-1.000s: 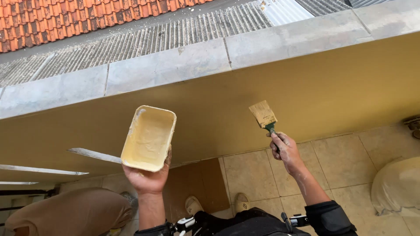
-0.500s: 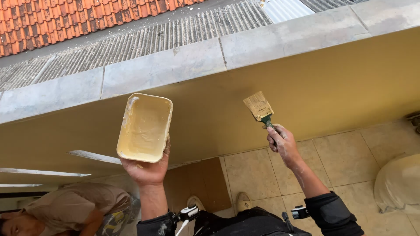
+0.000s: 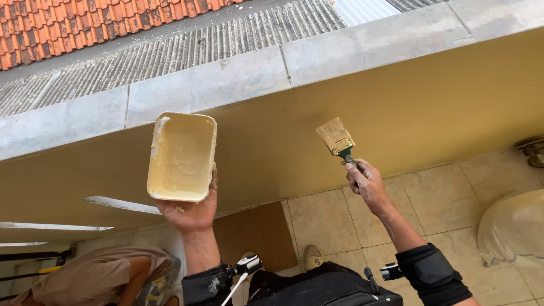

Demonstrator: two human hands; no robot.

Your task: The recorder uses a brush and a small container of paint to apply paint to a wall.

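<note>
hands clamped: left hand [image 3: 192, 212] on cream-coated tub [image 3: 182, 157], right hand [image 3: 367, 182] on paint-caked brush [image 3: 337, 139].

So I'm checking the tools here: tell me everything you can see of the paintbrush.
The paintbrush is flat and wide, its pale bristles coated in yellowish paint and splayed at the tips. A dark green handle runs down into the right hand, whose paint-flecked fingers wrap it. It points upward, tilted slightly left, bristles against or just off the yellow wall.
</note>
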